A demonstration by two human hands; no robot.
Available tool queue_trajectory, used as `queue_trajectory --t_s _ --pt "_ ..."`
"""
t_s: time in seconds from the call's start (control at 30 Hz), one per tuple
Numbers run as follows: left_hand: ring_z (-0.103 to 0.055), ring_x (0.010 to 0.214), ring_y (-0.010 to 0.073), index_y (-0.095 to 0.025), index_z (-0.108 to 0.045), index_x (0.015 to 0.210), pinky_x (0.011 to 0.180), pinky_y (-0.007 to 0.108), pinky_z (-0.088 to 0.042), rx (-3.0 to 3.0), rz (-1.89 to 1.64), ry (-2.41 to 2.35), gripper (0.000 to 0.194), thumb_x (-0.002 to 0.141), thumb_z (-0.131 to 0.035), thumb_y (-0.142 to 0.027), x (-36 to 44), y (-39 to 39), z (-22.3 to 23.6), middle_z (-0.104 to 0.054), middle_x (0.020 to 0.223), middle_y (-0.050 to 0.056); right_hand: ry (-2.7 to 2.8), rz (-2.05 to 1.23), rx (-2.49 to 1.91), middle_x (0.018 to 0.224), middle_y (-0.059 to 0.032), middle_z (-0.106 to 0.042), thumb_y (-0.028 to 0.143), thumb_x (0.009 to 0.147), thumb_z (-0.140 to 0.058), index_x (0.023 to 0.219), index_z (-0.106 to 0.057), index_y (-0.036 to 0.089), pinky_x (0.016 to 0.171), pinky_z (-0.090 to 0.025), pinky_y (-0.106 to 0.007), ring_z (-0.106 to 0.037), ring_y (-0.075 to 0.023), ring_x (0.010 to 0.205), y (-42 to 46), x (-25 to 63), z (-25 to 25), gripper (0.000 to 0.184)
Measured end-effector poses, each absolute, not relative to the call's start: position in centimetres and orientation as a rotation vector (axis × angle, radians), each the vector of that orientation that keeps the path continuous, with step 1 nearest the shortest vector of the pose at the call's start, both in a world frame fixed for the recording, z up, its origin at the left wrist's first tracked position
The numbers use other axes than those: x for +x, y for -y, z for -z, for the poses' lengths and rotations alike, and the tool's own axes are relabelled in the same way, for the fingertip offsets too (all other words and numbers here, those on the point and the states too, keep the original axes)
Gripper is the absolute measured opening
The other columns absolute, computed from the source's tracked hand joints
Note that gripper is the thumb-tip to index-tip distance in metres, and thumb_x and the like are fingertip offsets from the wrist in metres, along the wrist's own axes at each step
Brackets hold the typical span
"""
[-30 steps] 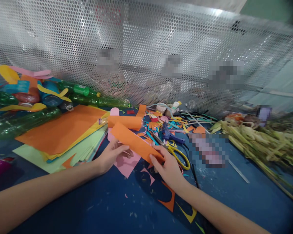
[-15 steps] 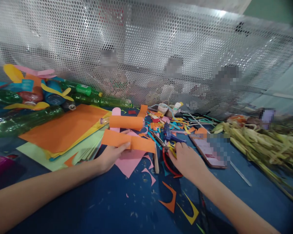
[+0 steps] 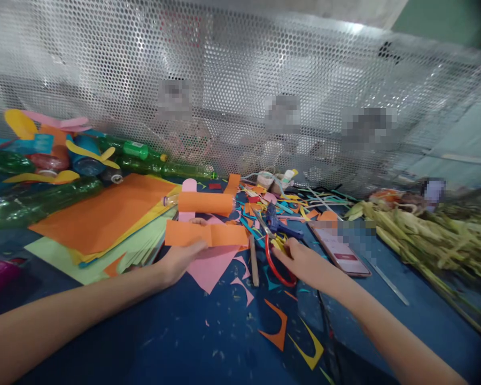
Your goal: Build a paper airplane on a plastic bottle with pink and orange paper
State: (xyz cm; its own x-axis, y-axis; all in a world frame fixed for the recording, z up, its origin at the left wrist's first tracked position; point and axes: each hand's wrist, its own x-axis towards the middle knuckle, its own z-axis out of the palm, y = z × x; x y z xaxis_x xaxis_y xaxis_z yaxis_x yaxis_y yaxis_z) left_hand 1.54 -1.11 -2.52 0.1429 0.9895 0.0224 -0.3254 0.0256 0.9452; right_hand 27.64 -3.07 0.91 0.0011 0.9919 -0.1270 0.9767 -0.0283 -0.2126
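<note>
My left hand (image 3: 186,255) pinches a folded orange paper strip (image 3: 228,235), thumb in front and fingers behind it, above a pink paper sheet (image 3: 210,270). My right hand (image 3: 302,262) is closed on the yellow and red handles of a pair of scissors (image 3: 278,245), whose blades point away to the upper left. Just beyond the scissors lies a blue glue gun (image 3: 282,227). A plastic bottle wrapped in orange paper (image 3: 206,203) rests behind the strip, with pink and orange paper pieces sticking out. Between my hands lies a narrow wooden stick (image 3: 254,262).
Coloured paper sheets (image 3: 100,214) and green bottles (image 3: 52,200) lie at left. Paper scraps (image 3: 278,326) are scattered about. A phone (image 3: 339,248) and dry husks (image 3: 420,235) are at right. A perforated metal screen (image 3: 232,91) stands behind, with blurred figures showing in it.
My right hand has drawn slightly back with the scissors, and more of their red handle shows. The orange strip in my left hand has tilted to lie more level. The phone screen looks different.
</note>
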Motion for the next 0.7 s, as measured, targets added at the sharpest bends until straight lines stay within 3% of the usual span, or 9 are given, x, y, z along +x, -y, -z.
queue_trajectory --t_s 0.13,0.27,0.43,0.5,0.6,0.7 --pt "-0.055 0.076 0.013 -0.018 -0.054 0.093 0.078 0.028 -0.043 1.091 -1.264 -0.804 0.03 0.066 -0.065 -0.012 1.5 1.0 2.7 -0.057 0.081 -0.001 1.825 -0.825 -1.795 0.082 -0.0091 -0.063 0.043 0.085 -0.041 0.085 -0.048 0.017 0.074 -0.046 -0.035 -0.061 -0.0215 0.077 3.2 26.4 -1.1 0.027" --pt "-0.057 0.078 0.014 -0.018 -0.054 0.093 0.081 0.029 -0.042 1.119 -1.262 -0.786 0.028 0.068 -0.065 -0.013 1.5 1.0 2.8 -0.058 0.08 -0.001 1.442 -1.402 -1.352 0.088 -0.0078 -0.064 0.055 0.074 -0.055 0.087 -0.051 0.019 0.081 -0.048 -0.037 -0.062 -0.0206 0.082 4.2 24.2 -0.4 0.039" --pt "-0.06 0.079 0.015 -0.017 -0.055 0.093 0.083 0.03 -0.042 1.188 -1.296 -0.828 0.026 0.069 -0.064 -0.014 1.4 0.8 3.0 -0.062 0.077 0.0 1.168 -1.711 -1.033 0.095 -0.0085 -0.062 0.066 0.066 -0.055 0.089 -0.054 0.02 0.09 -0.043 -0.04 -0.059 -0.0221 0.096 5.6 22.4 -0.2 0.052" --pt "-0.061 0.079 0.0159 -0.017 -0.056 0.093 0.08 0.03 -0.044 1.201 -1.288 -0.85 0.024 0.07 -0.063 -0.016 1.5 0.8 2.9 -0.063 0.077 0.001 1.185 -1.736 -0.964 0.086 -0.0062 -0.06 0.072 0.064 -0.051 0.084 -0.053 0.02 0.086 -0.046 -0.039 -0.061 -0.0198 0.085 6.2 22.0 -0.2 0.056" --pt "-0.062 0.083 0.0181 -0.019 -0.058 0.091 0.083 0.032 -0.044 1.256 -1.316 -0.929 0.023 0.069 -0.065 -0.02 1.6 0.7 2.2 -0.065 0.078 0.001 1.341 -1.675 -0.934 0.066 0.0009 -0.048 0.07 0.075 -0.039 0.079 -0.049 0.018 0.063 -0.052 -0.033 -0.05 -0.0109 0.053 7.2 21.7 0.4 0.053" --pt "-0.061 0.089 0.0221 -0.021 -0.059 0.091 0.086 0.035 -0.044 1.27 -1.35 -1.045 0.026 0.067 -0.068 -0.025 1.6 0.9 1.0 -0.067 0.08 0.002 1.532 -1.596 -1.024 0.064 0.0033 -0.04 0.068 0.078 -0.035 0.087 -0.048 0.017 0.042 -0.046 -0.022 -0.041 -0.0076 0.046 8.3 21.8 1.5 0.053"
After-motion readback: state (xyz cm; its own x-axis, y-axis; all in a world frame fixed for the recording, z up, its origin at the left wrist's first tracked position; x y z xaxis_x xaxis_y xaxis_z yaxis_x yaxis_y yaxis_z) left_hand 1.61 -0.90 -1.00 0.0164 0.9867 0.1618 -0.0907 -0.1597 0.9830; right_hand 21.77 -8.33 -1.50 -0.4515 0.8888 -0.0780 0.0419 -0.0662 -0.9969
